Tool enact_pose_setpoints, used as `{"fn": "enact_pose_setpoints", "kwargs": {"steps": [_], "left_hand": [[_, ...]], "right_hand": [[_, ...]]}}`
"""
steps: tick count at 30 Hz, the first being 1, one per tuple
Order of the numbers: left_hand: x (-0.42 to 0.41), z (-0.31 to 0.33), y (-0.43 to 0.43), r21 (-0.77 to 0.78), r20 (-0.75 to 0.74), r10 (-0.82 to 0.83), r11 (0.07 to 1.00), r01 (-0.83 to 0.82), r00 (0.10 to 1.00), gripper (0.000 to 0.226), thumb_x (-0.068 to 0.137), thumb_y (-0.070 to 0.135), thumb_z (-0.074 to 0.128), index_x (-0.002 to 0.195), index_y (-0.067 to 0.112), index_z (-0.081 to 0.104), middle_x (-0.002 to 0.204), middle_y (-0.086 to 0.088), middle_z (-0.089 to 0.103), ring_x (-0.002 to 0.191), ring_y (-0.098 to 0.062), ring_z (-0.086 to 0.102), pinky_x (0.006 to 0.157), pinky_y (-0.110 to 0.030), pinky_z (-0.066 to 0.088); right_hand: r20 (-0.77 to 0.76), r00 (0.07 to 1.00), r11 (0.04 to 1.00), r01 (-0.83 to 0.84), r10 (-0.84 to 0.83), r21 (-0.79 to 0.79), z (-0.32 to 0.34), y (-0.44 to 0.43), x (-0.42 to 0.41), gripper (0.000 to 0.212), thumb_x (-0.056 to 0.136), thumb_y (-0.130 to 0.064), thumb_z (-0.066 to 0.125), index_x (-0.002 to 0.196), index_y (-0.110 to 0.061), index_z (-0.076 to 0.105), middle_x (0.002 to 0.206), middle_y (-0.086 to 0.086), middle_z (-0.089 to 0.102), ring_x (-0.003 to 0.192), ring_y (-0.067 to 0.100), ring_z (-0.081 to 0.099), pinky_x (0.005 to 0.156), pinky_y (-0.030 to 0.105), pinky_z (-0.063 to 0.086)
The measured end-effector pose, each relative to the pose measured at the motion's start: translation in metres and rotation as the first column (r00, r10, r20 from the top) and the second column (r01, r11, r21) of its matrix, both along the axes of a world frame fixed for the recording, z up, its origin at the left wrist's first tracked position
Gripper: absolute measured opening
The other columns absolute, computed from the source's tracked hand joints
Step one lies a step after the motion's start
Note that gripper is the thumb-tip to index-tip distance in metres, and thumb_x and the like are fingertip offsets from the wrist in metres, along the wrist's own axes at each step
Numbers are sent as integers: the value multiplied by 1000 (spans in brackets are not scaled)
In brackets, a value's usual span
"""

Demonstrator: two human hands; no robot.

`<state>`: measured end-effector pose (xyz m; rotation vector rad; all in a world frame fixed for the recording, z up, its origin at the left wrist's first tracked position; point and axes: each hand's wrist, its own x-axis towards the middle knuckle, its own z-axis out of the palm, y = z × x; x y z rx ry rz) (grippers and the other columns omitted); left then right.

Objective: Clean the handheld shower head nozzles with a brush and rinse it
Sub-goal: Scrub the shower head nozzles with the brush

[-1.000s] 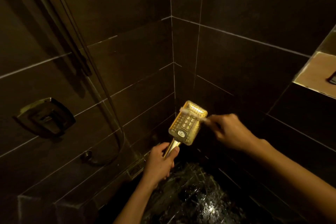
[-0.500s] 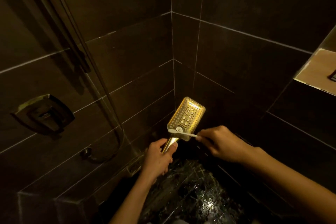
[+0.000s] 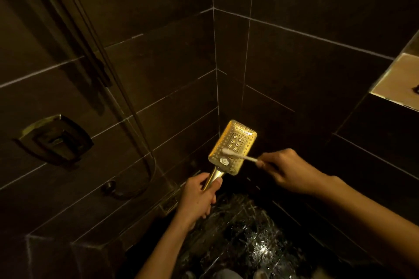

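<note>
Nearest us, the wet dark floor (image 3: 244,244) glistens below our forearms, though nothing shows water running right now. Our left hand (image 3: 199,197) is wrapped shut around the gold handle of the shower head (image 3: 233,146), holding it tilted up with its nozzle face toward us, in the corner of the stall. Our right hand (image 3: 292,170) pinches the thin white handle of the brush (image 3: 238,155) between closed fingers; the dim light makes the exact finger hold hard to read.

What has changed: a second ago the bristles were up at the far edge of the face, half a second ago they had dropped to the white button near the handle, and now they sit back on the lower middle rows, just above that button. We judge that we are scrubbing back and forth across the nozzles, so the brushing step is well under way and the rinse is not yet begun.

Farther off, the hose (image 3: 145,161) loops down the dark tiled wall (image 3: 306,63) at left.
</note>
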<state>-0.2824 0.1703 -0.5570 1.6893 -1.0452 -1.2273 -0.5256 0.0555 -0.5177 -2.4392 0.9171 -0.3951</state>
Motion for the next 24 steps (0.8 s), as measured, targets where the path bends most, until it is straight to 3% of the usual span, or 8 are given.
{"fn": "enact_pose_setpoints", "kwargs": {"steps": [1, 4, 8, 12, 16, 20, 22, 24], "left_hand": [[0, -1, 0, 3, -3, 3, 1000, -3, 1000, 14, 97, 33, 62, 103, 22, 68, 58, -2, 58, 36, -12, 42, 36, -20, 33], [1, 0, 0, 13, -31, 12, 1000, -11, 999, 14, 96, 34, 62, 101, 23, 68, 58, -2, 57, 36, -12, 42, 36, -20, 33], [1, 1, 0, 17, -27, 4, 1000, -4, 1000, 15, 96, 35, 62, 101, 22, 69, 58, -3, 57, 36, -11, 42, 35, -19, 32], [-2, 2, -1, 22, -55, 1, 1000, 1, 998, 16, 97, 34, 62, 99, 21, 69, 59, -3, 56, 37, -12, 41, 36, -20, 32], [-9, 3, -2, 33, -81, -20, 999, 23, 997, 18, 97, 35, 61, 102, 19, 69, 60, -2, 57, 37, -12, 42, 37, -21, 33], [-15, 5, -5, 51, -83, -26, 998, 30, 996, 17, 97, 35, 61, 103, 21, 69, 61, -2, 58, 39, -12, 43, 37, -21, 33], [-18, 5, -8, 53, -91, -21, 998, 26, 996, 18, 97, 35, 62, 102, 21, 70, 61, -3, 57, 39, -12, 43, 37, -21, 33], [-20, 5, -11, 55, -93, -17, 998, 22, 996, 19, 96, 37, 63, 100, 20, 70, 60, -3, 57, 37, -12, 43, 36, -21, 32]], "right_hand": [[-17, 1000, 1000, -10, 10, 2, 0, 2, -1, 17, 104, -26, 53, 91, -28, 63, 67, -7, 60, 56, 11, 58, 51, 24, 44], [68, 977, 978, 205, -201, -48, 1, -9, -14, 15, 103, -25, 54, 97, -24, 67, 69, -4, 65, 55, 11, 60, 51, 30, 49], [-1, 1000, 1000, 15, -15, -4, 0, 2, -13, 21, 104, -28, 51, 93, -18, 67, 68, -3, 62, 57, 13, 58, 52, 27, 45], [110, 957, 960, 275, -268, -57, 0, -9, -29, 16, 103, -26, 53, 94, -26, 66, 61, -6, 59, 56, 8, 60, 49, 21, 39], [14, 999, 999, 47, -47, 15, -5, 8, -29, 23, 104, -30, 50, 93, -20, 67, 69, -6, 62, 60, 10, 61, 52, 23, 45], [107, 954, 954, 289, -279, -84, -4, -9, -49, 28, 102, -35, 47, 95, -20, 69, 64, -7, 60, 58, 3, 60, 52, 15, 40], [51, 987, 988, 155, -154, -26, -2, -3, -50, 21, 103, -29, 52, 95, -21, 69, 68, -6, 62, 60, 8, 61, 52, 22, 46], [14, 996, 996, 89, -89, 17, -1, 5, -53, 19, 104, -27, 53, 96, -20, 69, 69, -6, 62, 62, 11, 62, 52, 21, 46]]}}
